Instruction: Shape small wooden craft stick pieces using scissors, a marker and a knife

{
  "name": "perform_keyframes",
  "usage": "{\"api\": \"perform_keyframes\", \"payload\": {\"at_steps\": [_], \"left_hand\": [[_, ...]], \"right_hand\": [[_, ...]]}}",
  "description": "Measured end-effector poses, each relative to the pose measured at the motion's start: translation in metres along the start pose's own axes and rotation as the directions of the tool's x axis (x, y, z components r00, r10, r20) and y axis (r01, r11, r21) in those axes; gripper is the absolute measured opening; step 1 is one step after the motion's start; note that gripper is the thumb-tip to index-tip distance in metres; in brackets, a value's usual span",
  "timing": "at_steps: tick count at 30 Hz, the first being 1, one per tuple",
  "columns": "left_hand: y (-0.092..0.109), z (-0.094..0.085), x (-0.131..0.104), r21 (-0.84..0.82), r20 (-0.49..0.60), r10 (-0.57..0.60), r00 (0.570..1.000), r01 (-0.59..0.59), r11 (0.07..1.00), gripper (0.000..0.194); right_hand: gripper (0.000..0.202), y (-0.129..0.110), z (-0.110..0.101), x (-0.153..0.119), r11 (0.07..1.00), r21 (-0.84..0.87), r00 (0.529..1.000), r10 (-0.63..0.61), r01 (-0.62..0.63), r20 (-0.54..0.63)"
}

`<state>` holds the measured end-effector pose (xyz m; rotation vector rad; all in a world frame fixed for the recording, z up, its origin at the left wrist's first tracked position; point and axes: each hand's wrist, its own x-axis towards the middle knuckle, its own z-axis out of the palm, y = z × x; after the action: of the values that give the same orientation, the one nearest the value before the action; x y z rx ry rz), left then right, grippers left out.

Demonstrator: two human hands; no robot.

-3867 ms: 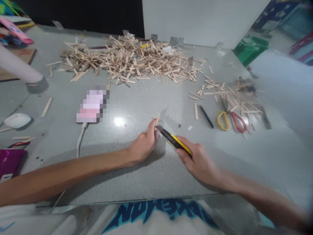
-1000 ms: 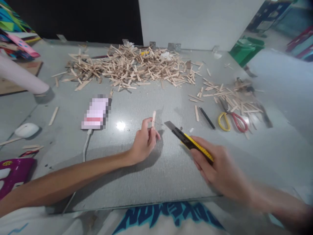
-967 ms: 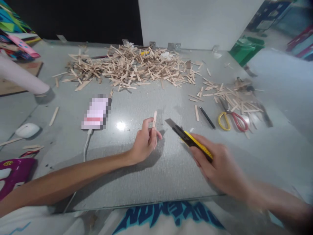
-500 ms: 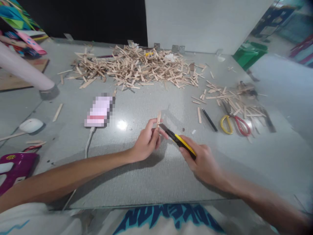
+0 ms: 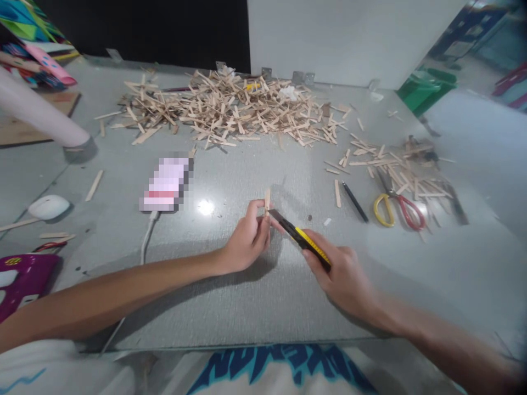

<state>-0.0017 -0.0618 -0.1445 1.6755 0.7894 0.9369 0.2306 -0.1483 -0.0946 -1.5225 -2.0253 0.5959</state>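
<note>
Between the fingers of my left hand (image 5: 247, 241) a short wooden stick (image 5: 267, 198) is pinched, pointing upward above the tabletop. My right hand (image 5: 343, 271) is wrapped round a black and yellow utility knife (image 5: 307, 241). The knife's blade is out and meets the stick, or lies very near it, just above my left fingertips. Part of the stick is hidden by those fingers. To the right lie a loose wooden stick (image 5: 337, 193), a black pen (image 5: 354, 202) and scissors (image 5: 385, 211) with one yellow and one red handle.
A big pile of cut wooden sticks (image 5: 230, 112) spreads along the back, with a smaller heap (image 5: 395, 164) at right. On the left are a blurred-out phone (image 5: 167, 184) with a cable, a white mouse (image 5: 49, 207) and a purple device (image 5: 28, 280). A green bin (image 5: 426, 90) stands beyond.
The view has shifted slightly. Both hands keep nearly the same pose, with the blade still at the stick; my left fingers look slightly more closed.
</note>
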Motion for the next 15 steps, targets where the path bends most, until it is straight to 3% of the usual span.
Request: {"api": "perform_keyframes", "payload": {"at_steps": [9,15], "left_hand": [[-0.002,0.001,-0.005,0.257,-0.041,-0.01,0.999,0.02,0.966,0.023],[-0.003,-0.001,-0.004,0.309,-0.003,0.031,1.0,-0.029,0.951,0.025]], "right_hand": [[0.042,0.001,0.007,-0.005,0.997,-0.073,1.0,-0.008,0.009,0.015],[0.045,0.003,0.01,-0.006,0.996,-0.087,0.999,-0.032,0.033,0.016]]}}
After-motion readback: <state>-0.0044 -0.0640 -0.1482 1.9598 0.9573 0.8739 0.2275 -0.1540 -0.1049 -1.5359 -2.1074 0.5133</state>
